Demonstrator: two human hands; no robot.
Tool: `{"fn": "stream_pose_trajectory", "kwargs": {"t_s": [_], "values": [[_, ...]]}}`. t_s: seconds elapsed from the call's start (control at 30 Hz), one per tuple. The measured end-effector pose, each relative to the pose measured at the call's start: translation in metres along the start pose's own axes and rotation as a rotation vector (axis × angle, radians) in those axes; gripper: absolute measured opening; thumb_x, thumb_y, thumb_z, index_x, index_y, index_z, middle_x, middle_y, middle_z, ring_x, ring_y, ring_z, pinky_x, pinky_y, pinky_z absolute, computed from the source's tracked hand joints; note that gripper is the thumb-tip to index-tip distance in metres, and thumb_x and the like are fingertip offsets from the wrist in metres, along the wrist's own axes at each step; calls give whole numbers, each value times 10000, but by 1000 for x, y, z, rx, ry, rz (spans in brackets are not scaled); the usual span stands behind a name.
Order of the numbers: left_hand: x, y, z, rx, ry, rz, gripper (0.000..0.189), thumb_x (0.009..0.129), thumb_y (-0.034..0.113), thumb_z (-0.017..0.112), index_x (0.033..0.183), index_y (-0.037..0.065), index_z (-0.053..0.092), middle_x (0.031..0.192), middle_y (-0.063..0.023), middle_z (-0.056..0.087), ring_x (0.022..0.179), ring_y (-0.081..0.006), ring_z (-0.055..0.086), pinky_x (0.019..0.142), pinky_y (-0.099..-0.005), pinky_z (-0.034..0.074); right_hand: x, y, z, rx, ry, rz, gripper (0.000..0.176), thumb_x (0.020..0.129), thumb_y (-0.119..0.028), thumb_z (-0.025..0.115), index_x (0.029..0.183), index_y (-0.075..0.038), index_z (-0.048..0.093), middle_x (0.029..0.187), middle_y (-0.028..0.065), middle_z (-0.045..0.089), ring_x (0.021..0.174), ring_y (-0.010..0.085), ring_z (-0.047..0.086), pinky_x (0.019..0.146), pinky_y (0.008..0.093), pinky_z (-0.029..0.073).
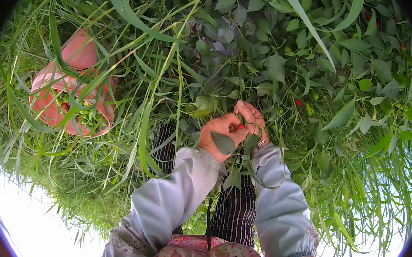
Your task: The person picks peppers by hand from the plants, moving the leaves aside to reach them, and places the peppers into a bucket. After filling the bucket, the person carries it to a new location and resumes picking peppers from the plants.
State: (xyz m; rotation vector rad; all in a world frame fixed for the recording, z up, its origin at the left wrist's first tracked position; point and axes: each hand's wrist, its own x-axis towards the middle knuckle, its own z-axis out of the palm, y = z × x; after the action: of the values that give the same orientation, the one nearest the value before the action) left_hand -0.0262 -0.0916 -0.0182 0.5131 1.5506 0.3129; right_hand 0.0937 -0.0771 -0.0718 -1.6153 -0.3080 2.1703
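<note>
My left hand (pixel 220 135) is closed, its fingertips around a small red chili pepper (pixel 238 127). Right beside it, my right hand (pixel 253 119) has its fingers curled in a pinch, nearly touching the left. What lies inside that pinch is mostly hidden, though a bit of green stem shows between the two hands. Leaves of the chili plant (pixel 276 68) surround both hands, and one leaf (pixel 223 142) hangs over the left. Another red chili pepper (pixel 298 102) hangs among the leaves to the right.
At the left, a pink bucket (pixel 38 87) stands tilted in the grass, holding green and some red chilies (pixel 87 116). Long grass blades (pixel 158 83) cross in front of it and rise left of my hands. Striped trousers (pixel 235 212) show below my arms.
</note>
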Motion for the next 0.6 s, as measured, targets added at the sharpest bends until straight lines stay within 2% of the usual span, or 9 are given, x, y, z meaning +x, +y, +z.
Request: {"fn": "stream_pose_trajectory", "kwargs": {"t_s": [0.07,0.27,0.3,0.37,0.4,0.43,0.47,0.53,0.6], "values": [[3,-6,-5,-73,-52,14,168,693,129,689,794,30,598,635,-37,563,559,-118,507,544,-264,425,2,-2,0,-73,10,1,303,844,-345,586,732,-65,551,703,-34,489,668,74,430,634,224,359],[7,4,-32,-393,-272,-240,192,699,154,703,763,3,604,646,2,565,564,-53,486,481,-222,383,3,0,12,-57,27,-74,299,836,-346,592,722,-73,552,661,-41,473,650,75,429,606,210,332],[8,3,-35,-440,-307,-236,176,701,143,702,764,9,607,659,-4,580,553,-48,495,463,-218,378,4,0,9,-45,36,-8,282,845,-323,578,728,-68,549,686,-26,482,643,79,440,605,210,348],[-8,25,-37,-387,-609,-265,174,709,133,699,788,8,607,686,-9,599,558,-58,514,468,-211,379,3,-1,-4,-20,58,125,252,864,-276,551,738,-58,544,735,5,500,631,88,462,602,211,380],[-18,32,-36,-356,-760,-277,174,714,129,697,800,8,607,700,-11,608,560,-63,523,470,-208,380,6,0,-12,-37,88,98,223,863,-265,555,763,-66,543,763,-4,514,558,80,445,529,223,374],[-28,26,-26,-120,-767,57,122,756,58,663,859,25,608,746,-38,632,582,-61,569,477,-176,423,8,2,-20,10,42,70,223,868,-270,549,769,-71,535,762,-9,512,551,79,441,524,229,371],[-27,22,-32,-256,-682,-68,112,766,58,647,865,28,606,752,-38,633,600,-65,577,485,-178,431,7,7,-24,56,-5,44,222,872,-276,543,775,-77,526,761,-14,509,544,78,436,519,235,368],[-18,19,-53,-528,-500,-316,96,785,58,614,878,35,603,764,-39,636,636,-75,594,499,-182,447,-3,-7,-18,260,-43,200,234,891,-300,510,802,-84,498,725,-20,472,528,75,419,507,237,369],[-4,35,-77,-397,-472,-266,113,812,57,560,920,48,593,806,-40,633,656,-89,605,502,-185,456,2,-21,-23,446,-151,287,241,912,-308,470,809,-90,476,670,-19,437,520,86,405,488,238,349]]}}
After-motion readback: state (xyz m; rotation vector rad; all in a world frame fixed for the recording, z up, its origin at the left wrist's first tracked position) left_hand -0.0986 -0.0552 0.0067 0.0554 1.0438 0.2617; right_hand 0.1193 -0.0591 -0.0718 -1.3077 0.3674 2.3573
